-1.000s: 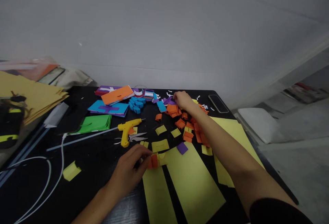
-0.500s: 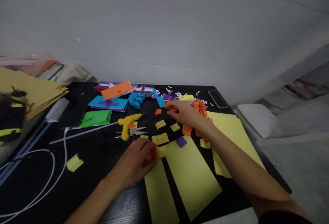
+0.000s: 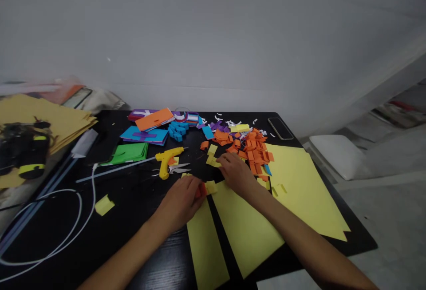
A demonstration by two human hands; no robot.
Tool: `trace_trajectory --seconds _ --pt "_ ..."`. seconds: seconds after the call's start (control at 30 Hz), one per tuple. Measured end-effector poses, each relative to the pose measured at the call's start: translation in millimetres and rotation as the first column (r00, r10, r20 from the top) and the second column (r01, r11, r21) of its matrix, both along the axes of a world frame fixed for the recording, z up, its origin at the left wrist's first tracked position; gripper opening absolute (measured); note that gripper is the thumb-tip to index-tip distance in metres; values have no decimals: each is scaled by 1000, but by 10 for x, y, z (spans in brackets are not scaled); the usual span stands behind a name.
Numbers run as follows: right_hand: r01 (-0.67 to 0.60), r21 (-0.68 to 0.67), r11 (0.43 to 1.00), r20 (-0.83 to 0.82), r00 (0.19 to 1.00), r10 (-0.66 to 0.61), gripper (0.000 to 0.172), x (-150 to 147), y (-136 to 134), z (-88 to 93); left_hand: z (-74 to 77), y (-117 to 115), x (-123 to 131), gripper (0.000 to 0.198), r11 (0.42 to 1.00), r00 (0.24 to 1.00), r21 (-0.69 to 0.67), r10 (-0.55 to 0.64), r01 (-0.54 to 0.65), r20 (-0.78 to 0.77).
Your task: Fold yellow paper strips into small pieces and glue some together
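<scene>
My left hand [image 3: 181,201] is closed round a small folded orange paper piece [image 3: 200,190], above a long yellow paper strip [image 3: 206,245]. A small yellow folded piece [image 3: 211,187] sits right beside the orange one. My right hand [image 3: 234,172] has its fingers together at the edge of another yellow paper piece [image 3: 213,161], seemingly pinching it. One more yellow piece [image 3: 212,149] lies just behind that. Under my right wrist is a wide yellow sheet [image 3: 248,232]. A heap of folded orange pieces [image 3: 254,150] lies beyond my right hand.
A yellow glue gun [image 3: 164,159] rests by scissors [image 3: 179,168]. Blue folded pieces [image 3: 178,130], a green paper stack [image 3: 129,153] and an orange paper stack [image 3: 155,119] lie at the back. A phone [image 3: 280,128] is at the back right; a white cable [image 3: 93,201] curls at left.
My right hand has come back from the orange heap toward me, to the yellow pieces. My left hand keeps the orange piece. The view has shifted slightly.
</scene>
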State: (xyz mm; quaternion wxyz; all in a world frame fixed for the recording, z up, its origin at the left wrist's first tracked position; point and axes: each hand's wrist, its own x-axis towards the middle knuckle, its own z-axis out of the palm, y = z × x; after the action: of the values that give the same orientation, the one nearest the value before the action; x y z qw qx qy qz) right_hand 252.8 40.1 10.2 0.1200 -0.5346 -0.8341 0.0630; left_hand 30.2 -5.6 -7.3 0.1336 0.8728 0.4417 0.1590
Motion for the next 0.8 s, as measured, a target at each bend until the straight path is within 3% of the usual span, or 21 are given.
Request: trace_trajectory --seconds 0.1,0.2,0.3,0.4,0.53,0.67,0.8 --pt "26 36 999 -88 996 -23 17 52 -165 42 53 70 112 4 997 992 79 25 -15 -123" --pt "44 -84 995 -120 991 -54 11 153 -437 69 71 211 235 9 993 984 121 30 -9 -174" --pt "16 -162 987 -132 991 -37 14 288 -750 30 74 371 344 10 989 981 150 37 -8 -191" --pt "42 -105 994 -197 978 -62 25 402 -1058 -111 94 443 391 11 985 984 171 52 -22 -169" --pt "190 -45 981 -162 967 -195 60 459 -1374 -380 119 336 312 11 988 994 156 -2 18 -106" --pt "216 -67 974 -150 963 -224 67 427 -1489 -526 111 174 122 11 992 997 99 -74 76 -25" --pt "228 -76 971 -166 957 -238 68 377 -1488 -495 117 110 -38 13 993 991 24 -115 113 72"
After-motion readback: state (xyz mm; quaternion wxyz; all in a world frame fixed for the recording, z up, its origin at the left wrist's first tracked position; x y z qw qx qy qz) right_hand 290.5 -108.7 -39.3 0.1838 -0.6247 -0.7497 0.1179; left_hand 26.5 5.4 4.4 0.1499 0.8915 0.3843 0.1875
